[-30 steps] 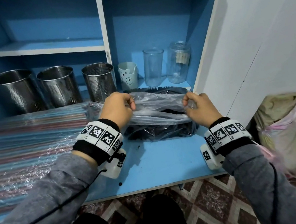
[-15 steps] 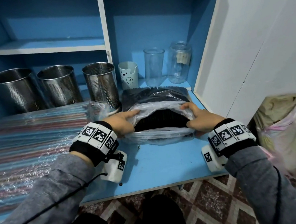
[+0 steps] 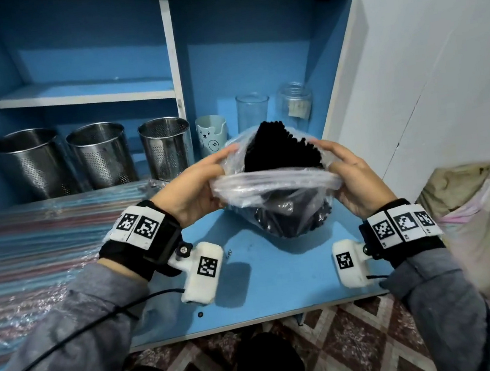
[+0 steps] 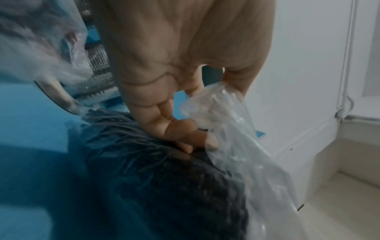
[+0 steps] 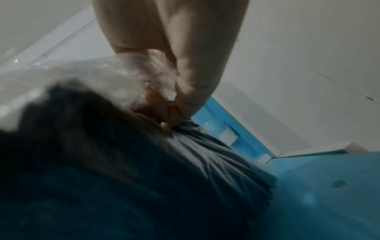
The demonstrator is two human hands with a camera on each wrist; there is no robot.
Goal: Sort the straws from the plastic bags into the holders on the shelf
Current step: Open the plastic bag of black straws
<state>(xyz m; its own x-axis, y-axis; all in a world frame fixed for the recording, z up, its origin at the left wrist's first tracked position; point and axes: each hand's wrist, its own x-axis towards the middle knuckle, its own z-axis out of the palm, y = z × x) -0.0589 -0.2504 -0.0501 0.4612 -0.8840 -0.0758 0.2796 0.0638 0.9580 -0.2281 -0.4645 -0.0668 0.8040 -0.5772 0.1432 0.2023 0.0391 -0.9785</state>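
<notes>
Fingers: left hand (image 3: 197, 188) and right hand (image 3: 350, 177) are each pinching a side of the clear plastic bag (image 3: 272, 188) at its mouth, thumbs toward the camera and fingers (image 4: 179, 129) curled into the film; both grasping, neither released
Change: bag is now being held upright off the blue shelf (image 3: 280, 277) with its mouth spread wide; half a second ago it was lying flat with both hands at the opening
Meaning: black straws (image 3: 279, 146) are now poking up out of the opening, so the bag is looking ready for pulling a bunch out; no straw is sitting in a holder yet
Striped straws: one big clear-wrapped pack (image 3: 28, 254) is lying flat on the shelf's left side, untouched
Metal holders: three perforated steel cups (image 3: 167, 147) are standing in a row at the back left
Glass: two clear containers (image 3: 252, 111) are standing at the back right
Small cup: one pale bear-face cup (image 3: 211, 135) is sitting between steel and glass
</notes>
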